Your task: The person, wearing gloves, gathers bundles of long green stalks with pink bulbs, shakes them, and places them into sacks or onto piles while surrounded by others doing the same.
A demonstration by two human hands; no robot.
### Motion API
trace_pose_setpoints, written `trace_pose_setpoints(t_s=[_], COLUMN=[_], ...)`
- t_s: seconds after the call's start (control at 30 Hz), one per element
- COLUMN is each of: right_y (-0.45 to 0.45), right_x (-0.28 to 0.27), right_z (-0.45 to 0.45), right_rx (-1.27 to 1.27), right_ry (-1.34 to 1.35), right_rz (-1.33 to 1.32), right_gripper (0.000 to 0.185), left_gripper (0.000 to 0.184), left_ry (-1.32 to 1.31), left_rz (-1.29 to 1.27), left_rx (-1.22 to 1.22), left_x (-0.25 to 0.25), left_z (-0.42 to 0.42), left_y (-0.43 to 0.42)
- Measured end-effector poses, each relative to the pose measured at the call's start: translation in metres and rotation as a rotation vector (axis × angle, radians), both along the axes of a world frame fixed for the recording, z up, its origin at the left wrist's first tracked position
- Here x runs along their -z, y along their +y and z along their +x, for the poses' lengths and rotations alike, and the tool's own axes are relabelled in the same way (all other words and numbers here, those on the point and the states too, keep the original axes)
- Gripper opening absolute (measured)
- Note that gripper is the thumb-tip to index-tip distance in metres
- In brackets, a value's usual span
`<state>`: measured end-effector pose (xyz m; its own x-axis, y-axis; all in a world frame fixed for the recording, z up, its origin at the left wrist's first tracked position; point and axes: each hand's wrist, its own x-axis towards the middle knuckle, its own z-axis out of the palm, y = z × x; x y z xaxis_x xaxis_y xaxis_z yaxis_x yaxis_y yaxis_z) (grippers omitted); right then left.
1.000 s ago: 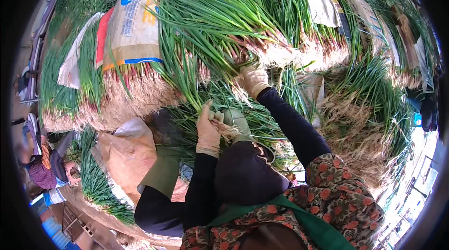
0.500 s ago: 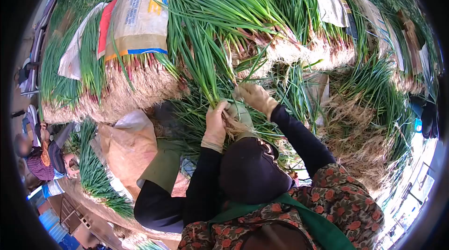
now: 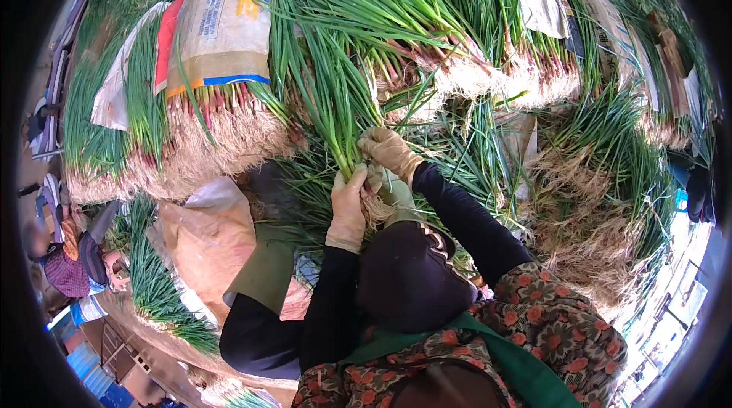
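Observation:
My left hand (image 3: 348, 208), in a pale glove, is wrapped round a bunch of green onions (image 3: 335, 120) near its lower end. Their long green leaves reach up and away from me, and the stringy roots (image 3: 375, 211) hang out beside the fist. Just above and to the right, my gloved right hand (image 3: 387, 152) has its fingers curled in against the stalks of the same bunch. Its fingertips are partly hidden, and exactly which stalks they pinch is hard to make out. Loose green onions (image 3: 316, 183) lie beneath both hands.
Ahead stand thick rows of green onions, roots (image 3: 465, 91) towards me, partly covered by a printed sack (image 3: 225, 27) and a white sack (image 3: 537, 4). A root-heavy pile (image 3: 587, 202) lies at right. A tan sack (image 3: 210, 236) lies at left, beyond which another person (image 3: 72, 267) sits.
My right hand has moved left and slightly up, from beside the bunch to its stalks. My left hand keeps its hold and has shifted slightly down.

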<state>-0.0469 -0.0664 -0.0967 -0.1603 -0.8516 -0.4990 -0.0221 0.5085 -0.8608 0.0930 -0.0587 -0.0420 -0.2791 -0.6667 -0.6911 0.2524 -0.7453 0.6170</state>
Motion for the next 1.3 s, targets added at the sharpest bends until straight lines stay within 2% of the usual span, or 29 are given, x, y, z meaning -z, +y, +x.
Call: trace_pose_setpoints(t_s=[0.07, 0.1, 0.13, 0.17, 0.23, 0.3, 0.4, 0.53, 0.57, 0.6, 0.67, 0.7, 0.73, 0.77, 0.87, 0.9, 0.93, 0.97, 1.0, 1.03, 1.07, 1.13, 1.17, 1.27, 1.3], right_y=[-0.001, 0.010, 0.013, 0.022, 0.041, 0.046, 0.025, 0.005, -0.001, 0.004, 0.019, 0.032, 0.041, 0.050, 0.040, 0.041, 0.036, 0.032, 0.029, 0.024, 0.015, -0.002, -0.014, -0.018, -0.014], right_x=[-0.003, -0.007, 0.022, 0.024, 0.024, 0.003, 0.004, 0.016, 0.001, -0.014, -0.011, -0.014, -0.028, -0.034, -0.044, 0.000, -0.009, 0.011, 0.031, 0.025, 0.015, -0.009, -0.037, -0.021, -0.012], right_z=[0.004, -0.003, -0.004, -0.008, -0.013, -0.020, -0.030, -0.037, -0.033, -0.029, -0.016, -0.008, 0.000, 0.012, -0.011, -0.022, -0.031, -0.035, -0.035, -0.028, -0.022, -0.011, -0.012, -0.006, -0.006], right_rx=[0.081, -0.048, 0.117, -0.156, -0.538, -0.712, -0.070, -0.328, -0.371, -0.334, -0.261, -0.363, -0.458, -0.437, -0.497, -0.358, -0.140, -0.045, 0.051, -0.023, -0.040, -0.073, -0.167, -0.371, -0.378], right_ry=[0.284, 0.586, 0.488, 0.634, 0.579, 0.193, 0.717, 0.858, 0.829, 0.726, 0.376, 0.352, 0.331, 0.330, 0.588, 0.639, 0.306, 0.130, -0.041, -0.123, -0.173, -0.273, -0.152, 0.339, 0.497], right_rz=[-0.060, -0.173, 0.039, -0.075, -0.091, 0.098, 0.127, 0.255, 0.188, 0.154, -0.186, -0.260, -0.337, -0.198, -0.258, -0.407, -0.306, -0.221, -0.138, -0.243, -0.124, 0.121, 0.261, -0.013, -0.149], right_gripper=[0.026, 0.026, 0.028, 0.028, 0.028, 0.030, 0.032, 0.040, 0.042, 0.038, 0.037, 0.037, 0.036, 0.021, 0.015, 0.029, 0.030, 0.031, 0.033, 0.037, 0.040, 0.048, 0.055, 0.055, 0.050], left_gripper=[0.008, 0.010, 0.012, 0.013, 0.013, 0.012, 0.011, 0.024, 0.030, 0.029, 0.028, 0.027, 0.026, 0.026, 0.023, 0.022, 0.021, 0.023, 0.023, 0.023, 0.024, 0.022, 0.022, 0.024, 0.024], left_ry=[-0.017, -0.054, -0.090, -0.129, -0.073, -0.094, -0.024, 0.214, 0.137, 0.091, -0.008, 0.024, 0.007, -0.009, 0.058, 0.097, 0.133, 0.091, 0.088, 0.087, 0.086, 0.088, 0.088, -0.043, -0.082], left_rz=[-0.053, -0.096, -0.137, -0.179, -0.161, -0.055, 0.113, 0.254, 0.219, 0.191, 0.152, 0.129, 0.148, 0.163, 0.178, 0.174, 0.171, 0.034, 0.086, 0.138, 0.195, 0.151, 0.127, -0.011, -0.057], left_rx=[-0.019, -0.022, -0.026, -0.029, -0.148, -0.272, -0.230, -0.100, -0.075, -0.080, -0.101, -0.003, -0.006, -0.006, 0.009, 0.008, 0.006, 0.076, 0.046, 0.018, -0.010, 0.027, 0.046, 0.107, 0.142], left_x=[-0.001, -0.001, -0.009, -0.015, -0.020, -0.028, 0.006, 0.007, -0.002, -0.004, -0.003, 0.016, 0.013, 0.007, 0.011, 0.018, 0.021, 0.021, 0.021, 0.021, 0.022, 0.028, 0.032, 0.027, 0.028], left_z=[0.004, 0.007, 0.008, 0.010, 0.013, 0.013, 0.031, 0.028, 0.022, 0.018, 0.015, 0.028, 0.027, 0.023, 0.023, 0.028, 0.033, 0.034, 0.033, 0.031, 0.030, 0.029, 0.028, 0.027, 0.030], left_y=[-0.002, 0.000, 0.001, -0.001, -0.005, -0.007, -0.011, -0.011, -0.012, -0.014, -0.011, -0.008, -0.007, -0.006, -0.006, -0.006, -0.005, -0.004, -0.005, -0.006, -0.005, 0.001, 0.004, 0.001, -0.001])
